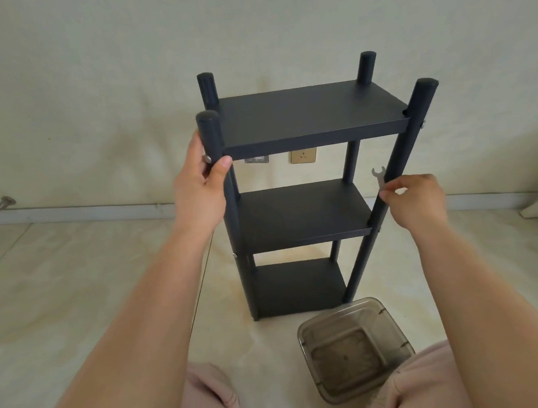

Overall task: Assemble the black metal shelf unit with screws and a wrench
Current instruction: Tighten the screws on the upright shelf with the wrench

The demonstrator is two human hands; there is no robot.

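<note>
While the black metal shelf unit [304, 181] stands upright on the pale tiled floor [73, 286] close to the wall, its three shelves sit one above another between four round posts. The left hand [201, 183] is wrapped round the near-left post [211, 134] just below the top shelf, thumb across the front, beside a silver screw head [207, 159]. The right hand [418, 200] pinches a small silver wrench [380, 178] upright, its open end up, just beside the near-right post [398, 173] above the middle shelf. A clear brownish plastic container [355, 349] rests on the floor in front of the unit, between the person's knees. A wall socket [303, 156] shows behind the shelves.
</note>
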